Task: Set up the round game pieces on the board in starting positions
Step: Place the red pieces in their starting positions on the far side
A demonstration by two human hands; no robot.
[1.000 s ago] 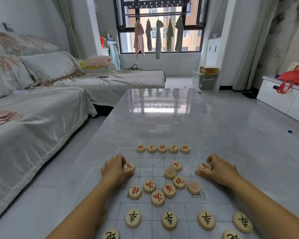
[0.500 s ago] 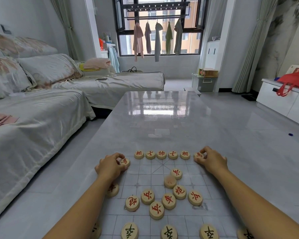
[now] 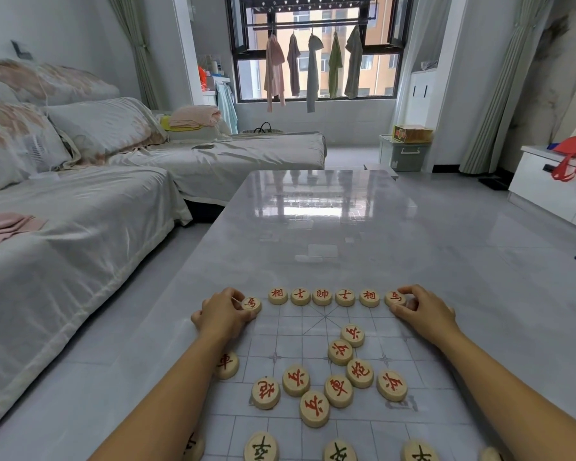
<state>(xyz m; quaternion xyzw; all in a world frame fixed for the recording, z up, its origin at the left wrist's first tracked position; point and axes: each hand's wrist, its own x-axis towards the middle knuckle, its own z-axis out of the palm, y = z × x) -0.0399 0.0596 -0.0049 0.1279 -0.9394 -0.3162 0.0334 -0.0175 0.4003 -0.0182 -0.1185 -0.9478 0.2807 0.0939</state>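
A pale gridded game board [image 3: 290, 331] lies on the grey table. Several round wooden pieces with red characters stand in a row along its far edge [image 3: 322, 296]. My left hand [image 3: 223, 314] grips a red-marked piece [image 3: 250, 304] at the left end of that row. My right hand [image 3: 424, 311] grips another red-marked piece [image 3: 395, 298] at the right end. A loose cluster of red pieces [image 3: 339, 390] sits mid-board, with one more [image 3: 226, 364] beside my left forearm. Black-marked pieces [image 3: 261, 446] line the near edge.
The glossy grey table [image 3: 330, 234] stretches far ahead. A covered sofa [image 3: 64, 227] runs along the left, close to the table's left edge. A white cabinet with a red bag [image 3: 572, 154] stands at the right.
Both hands carried their pieces from mid-board outward and forward to the two ends of the far row. The camera tilted slightly, shifting the board lower in view.
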